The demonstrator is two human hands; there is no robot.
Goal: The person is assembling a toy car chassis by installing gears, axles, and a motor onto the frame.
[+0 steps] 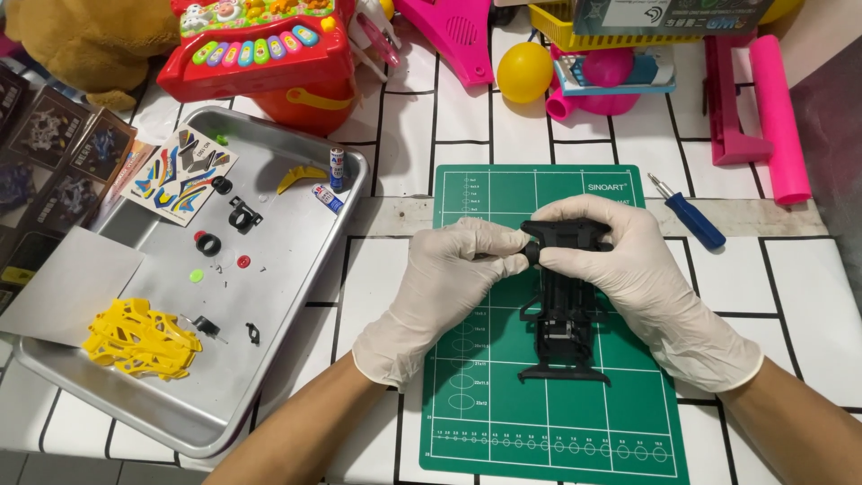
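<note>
Cutting mat (pixel 628 431): a flat green rectangle with pale grid lines and circle outlines, nearest the viewer, lying on the table; its lower half is bare.
Toy car frame (pixel 564 323): a black plastic frame, long and narrow with bumper bars at both ends, sitting over the middle of the mat; its far end is raised in both hands.
Left hand (pixel 444 287): in a thin, wrinkled white glove, fingertips pinched narrowly on a small black part at the frame's far left corner.
Right hand (pixel 633 269): gloved the same, fingers curled over the frame's far end and holding it, thumb beside the left fingertips.
Table (pixel 808 296): covered in a smooth white cloth with black grid lines; open to the right of the mat.
Metal tray (pixel 269 359): shiny and shallow with rounded corners, left of the mat, its right rim close to the left forearm.
Yellow car shell (pixel 139 339): lacy, cut-out plastic at the tray's near left.
Small parts (pixel 224 242): black rings, red and green discs, scattered mid-tray.
Sticker sheet (pixel 180 175): glossy and colourful, at the tray's far side.
Screwdriver (pixel 690 213): blue handle, lying just off the mat's far right corner.
Yellow ball (pixel 524 72): smooth, beyond the mat among pink plastic toys.
Toy piano (pixel 256 45): red, with coloured keys, behind the tray.
</note>
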